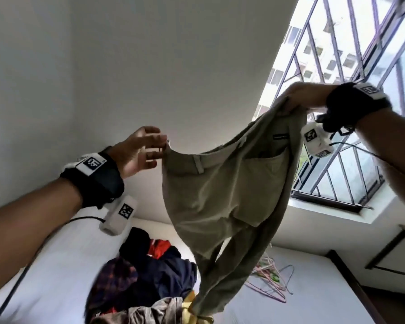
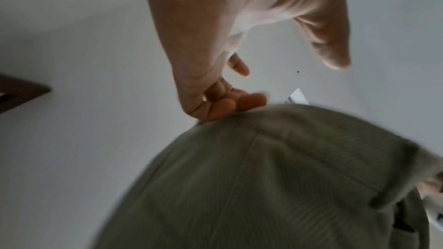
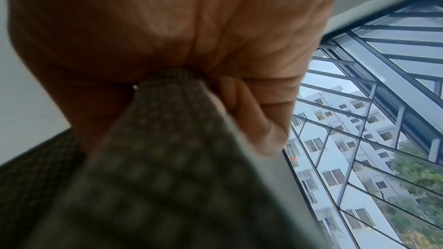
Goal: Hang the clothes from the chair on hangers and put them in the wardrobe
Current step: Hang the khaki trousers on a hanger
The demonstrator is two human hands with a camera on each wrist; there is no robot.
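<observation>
A pair of olive-khaki trousers (image 1: 220,195) hangs in the air, stretched by its waistband between both hands, legs dangling. My left hand (image 1: 150,148) is at the left end of the waistband. In the left wrist view its lower fingers (image 2: 223,105) curl onto the edge of the trousers (image 2: 263,177) while the thumb stands apart. My right hand (image 1: 299,97) is higher, near the window. In the right wrist view the right hand (image 3: 191,35) grips a bunch of the trouser cloth (image 3: 167,158) in a fist.
A heap of mixed clothes (image 1: 154,272) lies below the trousers. Several thin wire hangers (image 1: 270,274) lie on the white bed (image 1: 313,295). A barred window (image 1: 360,66) fills the right. A dark wooden frame (image 1: 351,286) runs along the bed's right side.
</observation>
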